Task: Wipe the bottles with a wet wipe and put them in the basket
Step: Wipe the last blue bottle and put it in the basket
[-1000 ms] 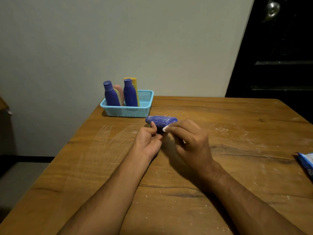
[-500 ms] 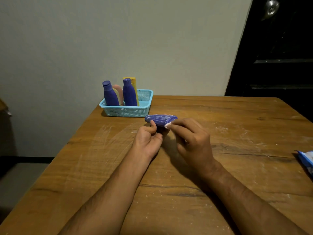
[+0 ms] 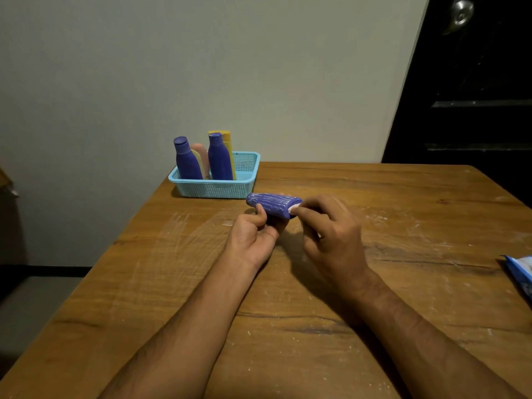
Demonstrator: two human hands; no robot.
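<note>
A purple bottle (image 3: 273, 205) streaked with white lies sideways just above the table, held by my left hand (image 3: 253, 237) with the thumb on top and fingers underneath. My right hand (image 3: 331, 234) pinches a small white wet wipe (image 3: 294, 208) against the bottle's right end. Behind them stands a light blue basket (image 3: 230, 189) at the table's back left. It holds two upright purple bottles (image 3: 220, 156), a pink one (image 3: 201, 156) and a yellow one (image 3: 229, 139).
The wooden table (image 3: 403, 226) is dusted with white powder smears. A blue wipes packet (image 3: 521, 273) lies at the right edge. A grey wall is behind the basket and a dark door stands at the back right.
Both hands and the bottle stay in nearly the same place. The right fingers with the wipe have shifted slightly along the bottle's right end.
</note>
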